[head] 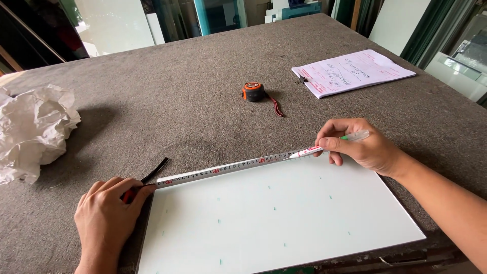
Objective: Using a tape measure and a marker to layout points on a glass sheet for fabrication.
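A white rectangular panel (284, 218) with several small green marks lies on the grey felt table (193, 76). A tape measure blade (228, 168) is stretched along the panel's far edge. My left hand (109, 215) is closed over the tape's case at the panel's near-left corner, a black strap (156, 170) trailing from it. My right hand (362, 147) holds a white marker (324, 147) with a green cap end, its tip touching the tape near the panel's far edge.
A second orange-and-black tape measure (253, 91) lies mid-table. A clipboard with a pink written sheet (352, 71) sits at the far right. Crumpled white paper (33, 129) is at the left edge. Glass panes lean behind the table.
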